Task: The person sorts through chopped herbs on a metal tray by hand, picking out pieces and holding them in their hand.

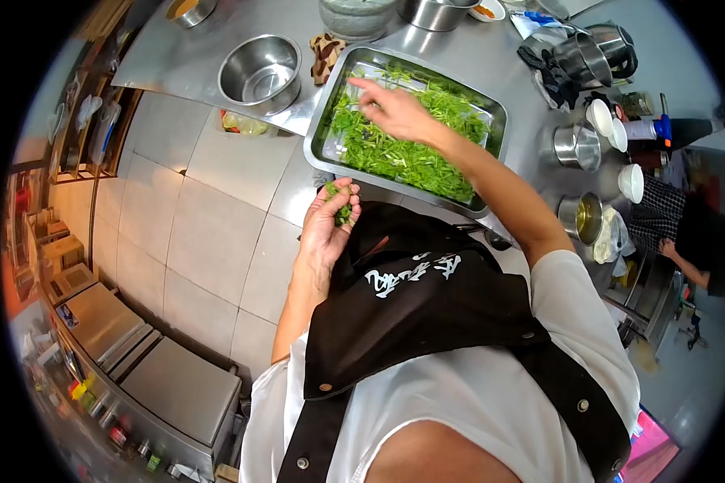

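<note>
Leafy green herbs should feel light and soft, best gripped by stems, your left hand pinching some, right hand loosely open.

The left arm is bent and held near the body, its bare forearm angled forward and slightly inward. The left hand is turned palm up, fingers curled in and the thumb bent over toward them. The right arm reaches farther forward, elbow out to the side, its forearm slanting inward across the front. The right hand is palm down, index finger extended toward the left, the other fingers bent. The two hands are apart, the right farther forward.
</note>
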